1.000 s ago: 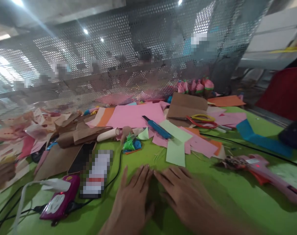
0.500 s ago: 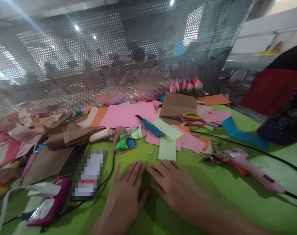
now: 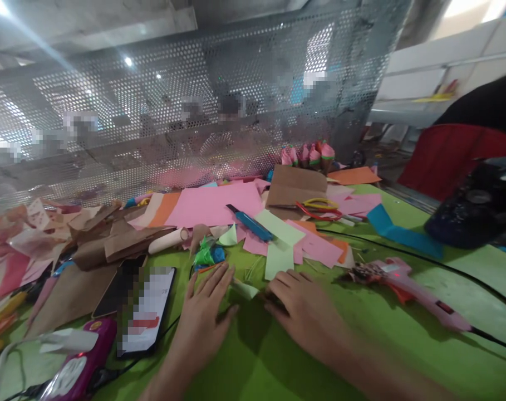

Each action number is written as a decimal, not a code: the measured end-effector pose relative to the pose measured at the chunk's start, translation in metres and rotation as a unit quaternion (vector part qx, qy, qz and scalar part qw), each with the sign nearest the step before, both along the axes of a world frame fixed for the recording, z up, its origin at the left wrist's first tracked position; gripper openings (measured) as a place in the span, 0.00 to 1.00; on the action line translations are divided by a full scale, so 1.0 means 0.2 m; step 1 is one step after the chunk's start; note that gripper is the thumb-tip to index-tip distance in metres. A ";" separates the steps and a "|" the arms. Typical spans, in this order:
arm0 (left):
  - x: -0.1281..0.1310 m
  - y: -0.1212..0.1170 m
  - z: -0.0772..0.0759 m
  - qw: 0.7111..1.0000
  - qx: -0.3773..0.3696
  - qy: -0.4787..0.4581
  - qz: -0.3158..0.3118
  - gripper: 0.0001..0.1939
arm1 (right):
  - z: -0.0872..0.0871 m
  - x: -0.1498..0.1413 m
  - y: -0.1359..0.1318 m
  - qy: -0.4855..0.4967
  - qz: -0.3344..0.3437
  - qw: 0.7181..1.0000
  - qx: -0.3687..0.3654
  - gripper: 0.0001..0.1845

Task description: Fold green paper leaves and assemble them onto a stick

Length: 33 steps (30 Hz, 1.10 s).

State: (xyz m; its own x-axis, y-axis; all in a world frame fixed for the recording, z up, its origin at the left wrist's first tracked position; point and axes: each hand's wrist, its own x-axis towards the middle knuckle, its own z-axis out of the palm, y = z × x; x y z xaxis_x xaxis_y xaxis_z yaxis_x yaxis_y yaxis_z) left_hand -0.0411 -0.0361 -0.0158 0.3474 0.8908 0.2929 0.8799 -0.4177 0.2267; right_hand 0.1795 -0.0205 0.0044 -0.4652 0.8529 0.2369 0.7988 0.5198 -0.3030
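Observation:
My left hand point(image 3: 206, 303) lies palm down on the green table, its fingers stretched forward and its thumb out to the side. Beside its fingertips is a small pale green paper piece point(image 3: 246, 289), partly covered by the fingers. My right hand point(image 3: 298, 301) rests to the right of that piece, palm down, with fingers slightly bent and thumb apart; its underside is hidden. Just beyond the left fingers sits a green and blue crumpled bundle point(image 3: 210, 254). Pale green paper strips point(image 3: 280, 259) lie past the right hand, with a blue utility knife point(image 3: 253, 224) touching them.
A pink glue gun point(image 3: 419, 292) with a cord lies at the right. Scissors point(image 3: 319, 209) rest on brown cardboard point(image 3: 294, 184). At the left are a phone point(image 3: 150, 312), a purple power strip point(image 3: 79, 362) and heaped paper scraps. A perforated metal screen point(image 3: 173, 122) stands behind.
My hands have moved apart, the left one leftward, and a small pale green paper piece now shows between them. My right fingers are more bent. The view has shifted slightly.

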 end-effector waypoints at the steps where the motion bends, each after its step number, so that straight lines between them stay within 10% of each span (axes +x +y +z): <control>1: 0.00 0.00 0.00 1.000 -0.003 -0.011 -0.008 0.31 | 0.00 0.00 0.00 -0.001 -0.001 1.000 0.001 0.03; 9: 0.04 0.01 0.02 0.996 0.037 -0.080 -0.031 0.08 | 0.00 0.01 0.00 0.011 -0.002 0.999 0.035 0.04; 25: 0.10 0.05 0.02 0.995 0.018 -0.099 -0.013 0.32 | 0.04 0.06 0.03 0.106 -0.051 0.990 0.079 0.05; 33: 0.12 0.10 0.07 0.996 -0.033 -0.085 0.008 0.13 | 0.02 0.11 0.09 0.038 -0.148 0.982 0.115 0.09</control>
